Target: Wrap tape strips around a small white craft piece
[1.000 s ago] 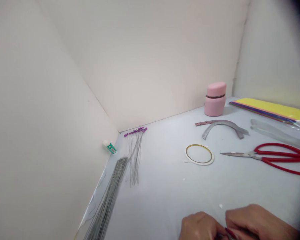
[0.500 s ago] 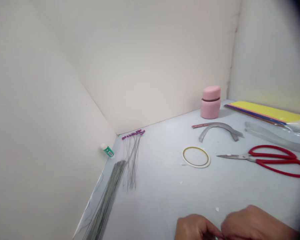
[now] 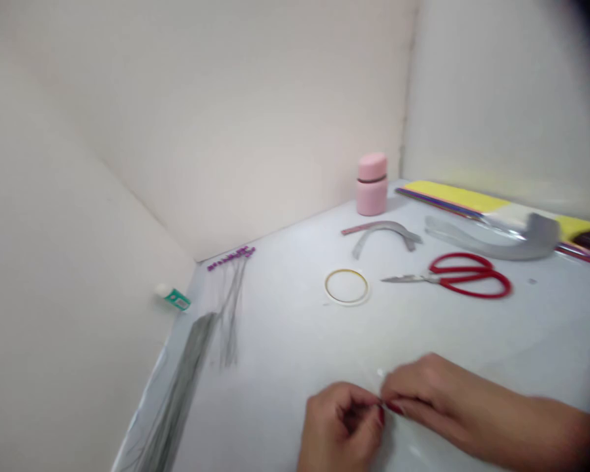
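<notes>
Left hand point(image 3: 341, 426) meets right hand point(image 3: 437, 390)

The fingertips are pinched nearly closed on something tiny point(image 3: 381, 402) (too blurry to name) between both hands, over the white table point(image 3: 285, 341). Farther back lie red scissors point(image 3: 432, 278) and a tape ring point(image 3: 348, 302).

Soft, pale, even light, with everything slightly smeared.
From over here the wall point(image 3: 275, 118) and table point(image 3: 275, 334) look bright but milky, greying toward the upper left corner. Faint shadows sit beside the pink jar point(image 3: 372, 196) and between the left hand point(image 3: 341, 426) and the right hand point(image 3: 447, 400). Glare whitens the plastic wrapper point(image 3: 506, 223); the wires point(image 3: 181, 387) blur into a grey streak, and a dark curve covers the right edge.
</notes>
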`<state>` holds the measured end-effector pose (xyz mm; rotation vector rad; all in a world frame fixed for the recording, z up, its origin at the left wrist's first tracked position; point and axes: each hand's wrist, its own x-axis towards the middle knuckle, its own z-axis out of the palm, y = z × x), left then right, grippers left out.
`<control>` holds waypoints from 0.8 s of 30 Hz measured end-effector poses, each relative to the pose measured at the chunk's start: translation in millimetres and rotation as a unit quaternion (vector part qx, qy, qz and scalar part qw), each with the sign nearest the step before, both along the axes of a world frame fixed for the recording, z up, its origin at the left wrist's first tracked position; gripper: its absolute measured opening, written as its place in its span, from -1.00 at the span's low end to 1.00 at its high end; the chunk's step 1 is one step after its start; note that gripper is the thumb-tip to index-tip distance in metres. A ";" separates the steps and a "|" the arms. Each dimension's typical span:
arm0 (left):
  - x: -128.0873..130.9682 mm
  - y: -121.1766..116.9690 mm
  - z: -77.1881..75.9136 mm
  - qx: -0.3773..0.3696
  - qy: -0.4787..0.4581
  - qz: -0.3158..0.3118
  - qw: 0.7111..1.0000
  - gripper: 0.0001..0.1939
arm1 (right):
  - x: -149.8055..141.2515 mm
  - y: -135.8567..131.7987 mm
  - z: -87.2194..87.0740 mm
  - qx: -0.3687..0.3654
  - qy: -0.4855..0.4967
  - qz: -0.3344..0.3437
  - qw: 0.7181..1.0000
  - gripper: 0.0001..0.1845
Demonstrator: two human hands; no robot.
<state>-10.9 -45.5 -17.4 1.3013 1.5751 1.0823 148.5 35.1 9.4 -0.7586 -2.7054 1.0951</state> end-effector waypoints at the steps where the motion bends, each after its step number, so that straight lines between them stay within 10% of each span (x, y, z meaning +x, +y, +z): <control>1: -1.1 0.4 3.1 0.003 -0.031 0.006 0.999 -0.87 | -0.5 0.9 7.0 0.005 0.000 0.001 1.000 -0.71; 8: -4.9 3.3 10.9 -0.073 -0.182 0.026 0.980 -0.84 | 5.5 5.9 15.5 0.018 0.007 -0.002 1.000 -0.72; 24: 4.4 2.7 16.2 -0.081 -0.173 0.128 0.973 -0.82 | 2.3 -7.9 12.4 0.169 -0.033 0.009 0.985 -0.85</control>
